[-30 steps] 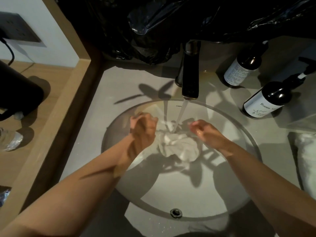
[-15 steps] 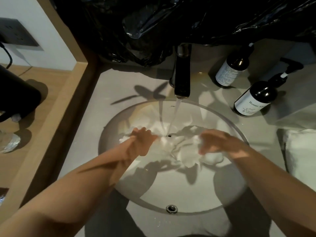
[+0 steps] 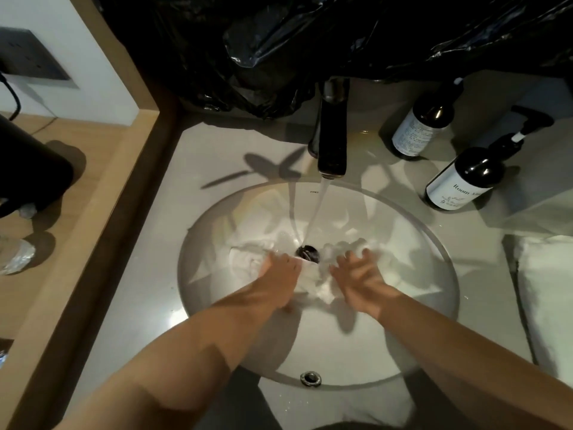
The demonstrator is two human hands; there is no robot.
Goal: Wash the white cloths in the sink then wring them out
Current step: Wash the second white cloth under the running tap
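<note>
A wet white cloth (image 3: pixel 313 282) lies spread low in the round white sink (image 3: pixel 434 243), around the drain (image 3: pixel 307 252). Water runs from the dark tap (image 3: pixel 331 150) onto it. My left hand (image 3: pixel 279 279) presses down on the cloth's left part, fingers curled into the fabric. My right hand (image 3: pixel 356 276) rests on the cloth's right part with its fingers spread apart. The cloth's middle bunches up between the two hands.
Two dark bottles with white labels (image 3: pixel 418 131) (image 3: pixel 462 181) stand right of the tap. A folded white towel (image 3: pixel 545 293) lies on the counter at the right. Black plastic sheeting (image 3: pixel 279 41) hangs behind the tap. A wooden ledge (image 3: pixel 93 228) borders the counter on the left.
Both hands have dropped from under the water stream to the bottom of the basin, and the bunched cloth is now pressed flatter around the drain.
</note>
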